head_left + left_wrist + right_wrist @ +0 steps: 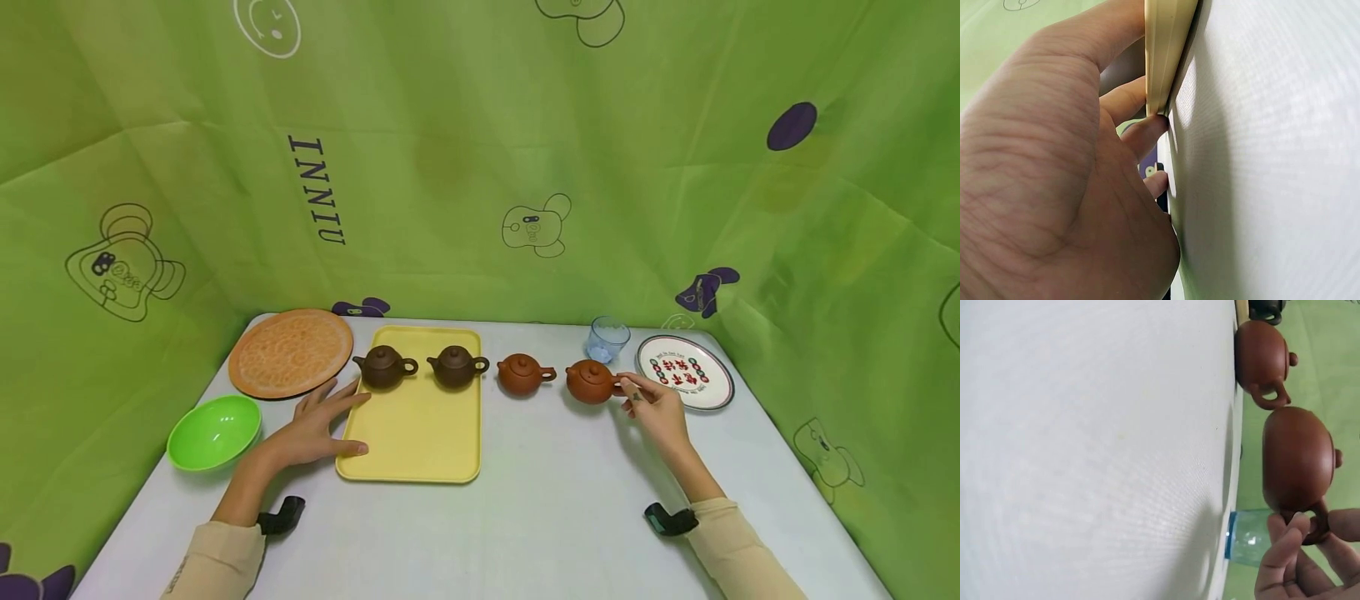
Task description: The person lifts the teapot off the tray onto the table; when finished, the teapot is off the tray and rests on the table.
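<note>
Reddish-brown clay, it seems, makes the teapot point(589, 383) in your right hand point(657, 410) hard and breakable, probably light; its lid point(590, 369) may slide if you tilt it. The handle point(1323, 517) is the safest place to take hold, and there your thumb and fingers are pinched together on it. The teapot's body hangs to the left of this grip, just above the table point(558, 500). Your left hand point(311, 427) has its fingers spread apart, touching the left edge of the yellow tray point(420, 437).

Right hand point(1311, 570), pinching handle point(1323, 520) of brown teapot point(1297, 459), held off white table point(1085, 450), second teapot point(1261, 355) beyond, dark teapot point(1266, 309) cut off at top, blue cup point(1250, 537), green cloth point(1335, 362).
</note>
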Tool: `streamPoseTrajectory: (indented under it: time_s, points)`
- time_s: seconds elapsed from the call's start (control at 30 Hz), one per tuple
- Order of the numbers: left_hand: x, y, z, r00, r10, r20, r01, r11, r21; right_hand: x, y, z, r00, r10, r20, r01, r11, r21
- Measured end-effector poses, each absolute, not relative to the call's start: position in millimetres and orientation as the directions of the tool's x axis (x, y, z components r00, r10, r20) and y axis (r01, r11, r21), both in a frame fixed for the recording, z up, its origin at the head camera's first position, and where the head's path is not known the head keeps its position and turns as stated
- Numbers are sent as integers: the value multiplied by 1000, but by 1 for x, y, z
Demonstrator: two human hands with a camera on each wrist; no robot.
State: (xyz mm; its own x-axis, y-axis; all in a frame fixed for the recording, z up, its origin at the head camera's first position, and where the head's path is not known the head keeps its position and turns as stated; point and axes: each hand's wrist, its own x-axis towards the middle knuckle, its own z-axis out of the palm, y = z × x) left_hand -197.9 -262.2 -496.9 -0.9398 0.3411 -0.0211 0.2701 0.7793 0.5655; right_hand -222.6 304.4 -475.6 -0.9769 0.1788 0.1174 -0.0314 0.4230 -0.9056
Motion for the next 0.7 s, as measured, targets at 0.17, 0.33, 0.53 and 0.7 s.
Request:
streamPoseTrajectory:
  time_s: [0.17, 0.33, 0.53, 0.7]
  points:
    - [-198, -262, -496, -940, 339, -27, 265, 781, 566, -228, 308, -479, -980, 177, 89, -10, 405, -914]
    - [-196, -261, -495, -938, 347, -15, 277, 774, 570, -231, 309, -481, -983, 175, 62, 13, 401, -916]
    - [-196, -261, -495, -935, 356, -2, 293, 772, 564, -232, 306, -482, -986, 163, 44, 29, 417, -909]
    - [-196, -261, -495, -934, 357, 5, 297, 767, 569, -233, 303, -482, -985, 165, 50, 23, 415, -910]
